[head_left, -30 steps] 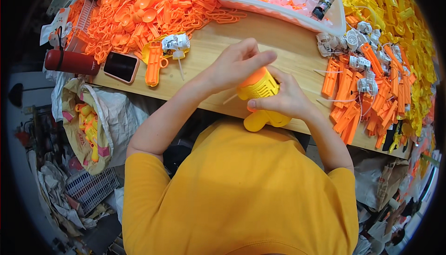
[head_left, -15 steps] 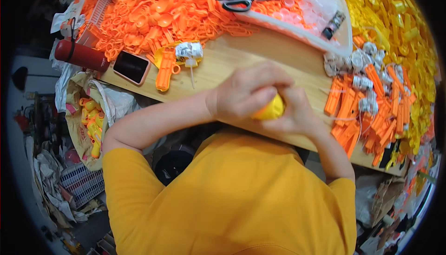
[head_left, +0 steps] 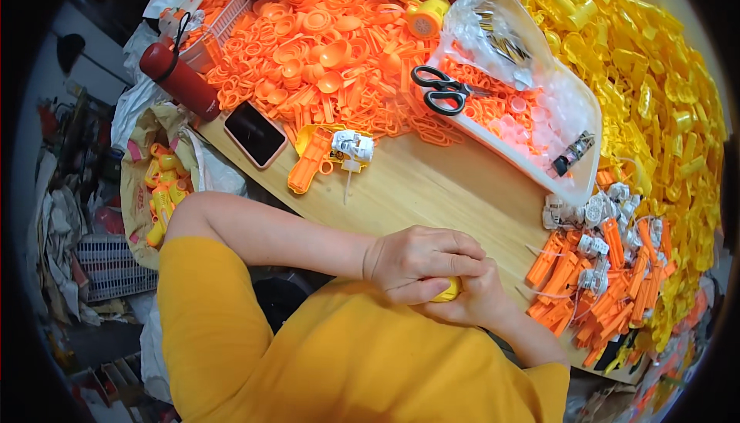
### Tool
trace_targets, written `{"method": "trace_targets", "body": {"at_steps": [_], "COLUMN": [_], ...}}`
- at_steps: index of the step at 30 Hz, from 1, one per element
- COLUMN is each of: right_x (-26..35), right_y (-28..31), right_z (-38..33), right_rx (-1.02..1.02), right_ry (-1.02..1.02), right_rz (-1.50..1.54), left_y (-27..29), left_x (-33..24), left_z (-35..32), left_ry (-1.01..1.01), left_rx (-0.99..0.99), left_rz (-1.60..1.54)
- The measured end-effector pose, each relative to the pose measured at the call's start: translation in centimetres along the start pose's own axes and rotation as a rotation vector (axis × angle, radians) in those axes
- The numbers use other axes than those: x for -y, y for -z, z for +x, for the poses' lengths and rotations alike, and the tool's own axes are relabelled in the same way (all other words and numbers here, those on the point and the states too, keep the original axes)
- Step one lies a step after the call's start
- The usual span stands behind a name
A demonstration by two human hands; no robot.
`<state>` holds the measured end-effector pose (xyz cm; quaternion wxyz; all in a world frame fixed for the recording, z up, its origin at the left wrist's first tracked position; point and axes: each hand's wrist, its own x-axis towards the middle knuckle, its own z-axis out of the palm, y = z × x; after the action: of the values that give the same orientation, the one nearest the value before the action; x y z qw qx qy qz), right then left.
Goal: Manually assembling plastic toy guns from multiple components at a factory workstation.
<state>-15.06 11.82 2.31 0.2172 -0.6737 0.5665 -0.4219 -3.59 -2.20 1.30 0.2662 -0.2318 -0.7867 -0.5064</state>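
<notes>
Close against my body at the table's near edge, both hands are clasped round a yellow plastic piece (head_left: 447, 290). My left hand (head_left: 412, 259) is closed over it from the left, its fingers lying over those of my right hand (head_left: 479, 293), which wraps it from the right. Only a small rounded part of the piece shows; its kind is hidden. Beyond my left forearm lies a yellow half-shell (head_left: 299, 185) holding an orange part (head_left: 312, 157) with a finger ring and a white mechanism (head_left: 354, 146).
Orange toy parts (head_left: 308, 60) are heaped at the back. Black-handled scissors (head_left: 443, 90) rest on a white tray (head_left: 566, 188). A phone (head_left: 255, 134) and red flask (head_left: 179, 82) lie left, above a sack of yellow toys (head_left: 139, 192). Orange pieces (head_left: 617, 292) and yellow parts (head_left: 655, 114) pile up right.
My view has shifted, so the table's things appear lower and further right. Both hands have come nearer my body, still clasped round the yellow piece, which now shows less.
</notes>
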Motion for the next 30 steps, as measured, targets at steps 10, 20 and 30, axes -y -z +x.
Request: {"method": "trace_targets", "body": {"at_steps": [10,20,30], "right_x": [-2.8,-4.0,-5.1], "right_y": [0.0,0.1,-0.9], "right_z": [1.3,1.6,0.5], "right_rx": [-0.186,-0.174,-0.262], "right_ry": [-0.177,-0.223,0.044], "right_rz": [-0.015,0.720,0.310], "left_y": [1.5,3.3,13.1], "left_x": [2.0,4.1,6.5], "left_z": [1.5,0.1,-1.4], "left_ry": [0.051,1.012,0.512], "left_rx": [-0.188,-0.775,-0.715], "left_rz": [0.301,-0.852,0.702]}}
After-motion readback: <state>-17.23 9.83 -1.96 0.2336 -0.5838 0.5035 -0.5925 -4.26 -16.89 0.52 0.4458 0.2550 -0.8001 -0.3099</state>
